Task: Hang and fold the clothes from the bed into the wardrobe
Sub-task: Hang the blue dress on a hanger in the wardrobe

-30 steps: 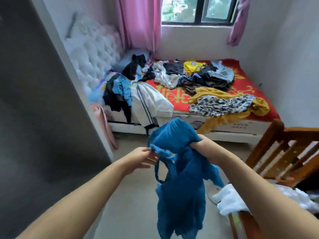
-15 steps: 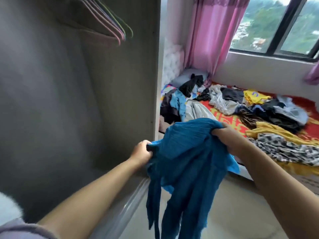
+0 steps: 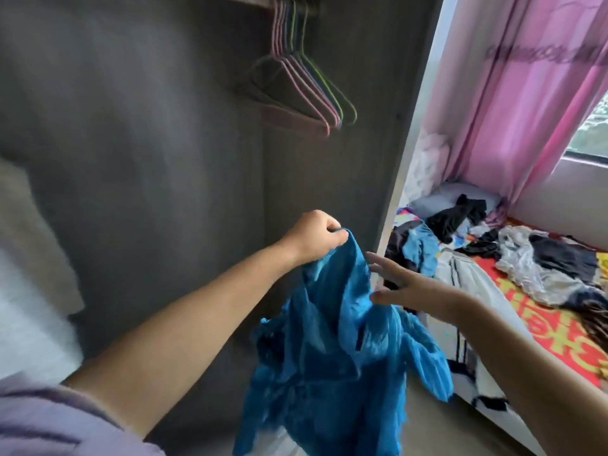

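A crinkled blue garment hangs in front of the open grey wardrobe. My left hand grips its top edge and holds it up. Just right of the cloth, my right hand has its fingers spread and straight, holding nothing. Several empty wire hangers, pink, purple and green, hang from the rail at the wardrobe's top. The bed with its red cover lies to the right, strewn with several loose clothes.
The wardrobe's side panel stands between the hanging space and the bed. A pink curtain hangs by the window at the right. Something pale and blurred sits at the left edge. A white striped garment drapes over the bed's near corner.
The view has swung left and up toward the wardrobe and hangers. My right hand has let go of the blue garment and opened; my left hand alone holds it up.
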Demonstrator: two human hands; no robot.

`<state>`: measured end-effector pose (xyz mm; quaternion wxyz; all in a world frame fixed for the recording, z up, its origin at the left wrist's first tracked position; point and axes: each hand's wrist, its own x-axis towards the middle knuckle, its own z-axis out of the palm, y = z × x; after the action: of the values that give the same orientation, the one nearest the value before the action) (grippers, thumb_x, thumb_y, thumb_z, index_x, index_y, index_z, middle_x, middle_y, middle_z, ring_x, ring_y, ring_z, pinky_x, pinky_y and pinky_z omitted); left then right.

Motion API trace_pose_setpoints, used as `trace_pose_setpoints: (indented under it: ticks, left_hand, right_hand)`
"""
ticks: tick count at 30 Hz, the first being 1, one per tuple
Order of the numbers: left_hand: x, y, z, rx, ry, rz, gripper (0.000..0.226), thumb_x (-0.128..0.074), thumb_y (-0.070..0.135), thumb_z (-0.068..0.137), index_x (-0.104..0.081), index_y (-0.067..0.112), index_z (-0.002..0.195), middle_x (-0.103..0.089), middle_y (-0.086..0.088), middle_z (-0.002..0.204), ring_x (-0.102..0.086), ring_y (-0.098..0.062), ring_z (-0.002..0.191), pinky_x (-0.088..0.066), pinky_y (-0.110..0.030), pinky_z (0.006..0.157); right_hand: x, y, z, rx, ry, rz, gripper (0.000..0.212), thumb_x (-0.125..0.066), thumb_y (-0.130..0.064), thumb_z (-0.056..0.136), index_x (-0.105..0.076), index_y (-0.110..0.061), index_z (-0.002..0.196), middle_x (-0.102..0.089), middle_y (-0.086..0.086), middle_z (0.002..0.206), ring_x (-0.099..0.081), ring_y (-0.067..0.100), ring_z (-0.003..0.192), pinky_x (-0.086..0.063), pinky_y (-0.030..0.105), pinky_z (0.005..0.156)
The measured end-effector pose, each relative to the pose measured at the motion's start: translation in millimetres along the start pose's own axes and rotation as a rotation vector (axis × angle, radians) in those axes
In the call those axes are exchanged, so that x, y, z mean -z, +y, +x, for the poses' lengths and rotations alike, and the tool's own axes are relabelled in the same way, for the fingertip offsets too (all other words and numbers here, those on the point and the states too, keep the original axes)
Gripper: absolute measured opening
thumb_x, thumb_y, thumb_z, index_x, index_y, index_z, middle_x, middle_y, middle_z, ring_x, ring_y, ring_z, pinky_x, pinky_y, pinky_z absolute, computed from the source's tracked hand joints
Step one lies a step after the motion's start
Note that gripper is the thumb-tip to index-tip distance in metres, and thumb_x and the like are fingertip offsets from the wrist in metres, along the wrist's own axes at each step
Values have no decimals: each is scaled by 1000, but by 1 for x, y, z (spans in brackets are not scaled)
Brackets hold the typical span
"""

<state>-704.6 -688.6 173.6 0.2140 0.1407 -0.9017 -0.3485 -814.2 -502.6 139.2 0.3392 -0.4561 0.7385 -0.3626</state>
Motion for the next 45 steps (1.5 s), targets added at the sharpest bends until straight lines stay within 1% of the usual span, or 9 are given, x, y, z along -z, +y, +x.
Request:
trace_pose_setpoints:
  ticks: [4, 9, 13, 18, 23, 31, 35, 41, 45]
  left_hand:
    - [-5, 21, 31, -4, -101, 140, 46, -57, 11, 78, -24, 16, 46, -18, 5, 46, -15, -11, 41, -15, -30, 45]
    - [4, 1, 43, 93, -101, -172, 39, -55, 23, 94, -45, 16, 57, -38, 3, 51, -33, -7, 39, -27, -20, 40]
    - [0, -49, 33, 239, 198, -240, 7, -55, 17, 94, -56, 14, 88, -52, -1, 69, -48, -11, 52, -40, -21, 48]
    - [-37, -104, 16, 483, -52, 5, 43, -60, 14, 86, -52, 12, 128, -56, -1, 118, -57, -15, 106, -49, -25, 89]
    - [-19, -139, 13, 776, 110, -33, 35, -53, 15, 94, -48, 7, 128, -61, -12, 113, -61, -25, 99, -51, -36, 88]
    - [82, -142, 14, 862, 97, 459, 83, -63, 34, 89, -14, 8, 151, -39, -12, 147, -51, -27, 121, -41, -26, 81]
    - [96, -151, 22, 762, 199, 540, 77, -64, 37, 88, -22, 10, 148, -40, -15, 143, -52, -30, 118, -47, -32, 86]
    - [116, -171, 45, 646, 283, 402, 76, -62, 32, 91, -17, 18, 151, -37, -13, 146, -49, -27, 123, -46, -33, 95]
    - [139, -182, 67, 613, 492, -103, 82, -68, 7, 85, -17, 14, 149, -47, -10, 138, -57, -21, 107, -46, -19, 72]
  right_hand:
    - [-5, -35, 53, 91, -12, -225, 20, -63, -36, 90, -59, -24, 106, -67, -6, 93, -62, 13, 84, -51, 31, 75]
    - [7, -25, 106, 160, 344, 58, 25, -54, -7, 91, -64, -17, 70, -64, 1, 69, -58, 16, 69, -47, 34, 66]
    - [27, -33, 131, 277, 297, 218, 46, -43, 2, 88, -74, -27, 73, -74, -3, 76, -69, 12, 71, -58, 27, 64]
    - [36, -50, 155, 309, 137, 385, 41, -43, -1, 90, -74, -21, 71, -74, 9, 81, -71, 27, 78, -60, 42, 71]
    - [56, -56, 167, 365, 107, 515, 30, -49, -19, 89, -74, -21, 72, -72, 11, 80, -70, 24, 73, -59, 40, 70]
    - [67, -37, 184, 343, 221, 508, 34, -45, -23, 99, -73, -21, 80, -73, 11, 85, -70, 26, 77, -58, 46, 74]
    - [63, -46, 194, 380, 268, 592, 34, -45, -25, 99, -72, -20, 79, -73, 12, 86, -69, 26, 77, -58, 44, 72]
    - [65, -60, 208, 421, 279, 610, 38, -43, -19, 99, -73, -21, 75, -73, 8, 79, -69, 20, 70, -59, 34, 63]
    - [66, -72, 216, 452, 267, 621, 38, -42, -19, 99, -75, -20, 79, -74, 9, 82, -71, 20, 72, -58, 31, 59]
